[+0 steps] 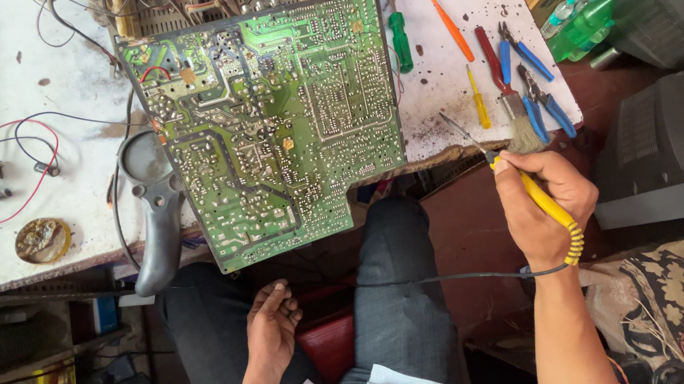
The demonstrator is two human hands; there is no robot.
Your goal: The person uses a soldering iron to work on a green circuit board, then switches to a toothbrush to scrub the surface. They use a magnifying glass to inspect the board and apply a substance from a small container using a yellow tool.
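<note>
A large green circuit board [274, 122] lies solder side up on the white workbench [13, 246], its near corner overhanging the edge. My right hand [542, 203] grips a yellow-handled soldering iron [536, 196], tip pointing up-left toward the bench edge, right of the board. Its black cord [446, 278] runs left across my lap. My left hand [271, 324] rests on my left thigh with loosely curled fingers and nothing in it, below the board.
A grey magnifier [153, 207] lies left of the board, beside a round solder-paste tin [43, 240] and red and black wires [4, 162]. Screwdrivers [400, 39], blue pliers [531, 80] and a brush lie on the right. A green bottle [584, 23] and old television casings [671, 137] stand right.
</note>
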